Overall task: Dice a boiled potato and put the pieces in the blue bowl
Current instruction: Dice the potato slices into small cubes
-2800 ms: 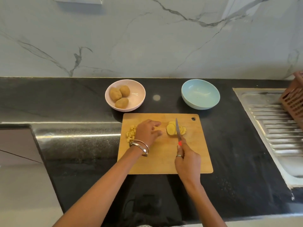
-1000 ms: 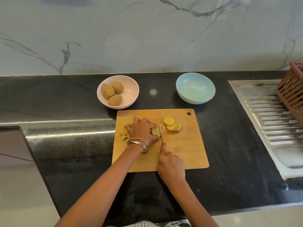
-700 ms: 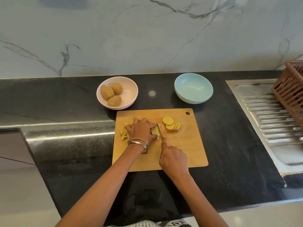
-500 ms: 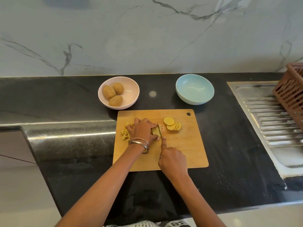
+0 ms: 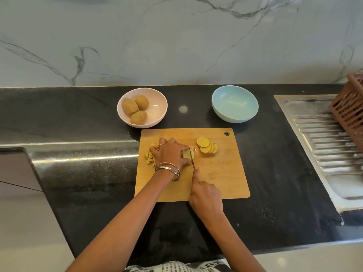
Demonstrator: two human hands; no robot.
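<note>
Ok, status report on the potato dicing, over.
Left hand holds potato piece on cutting board; right hand grips knife, blade on it. Slices and dice wait; blue bowl empty. Nothing in the way.

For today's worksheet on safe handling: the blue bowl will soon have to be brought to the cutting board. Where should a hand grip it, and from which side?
Grip the blue bowl by its near rim, thumb inside and fingers under the outer wall, coming from the cutting board side. It stands upright and looks empty, its rim is open all round, and the counter between bowl and board is bare there.
</note>
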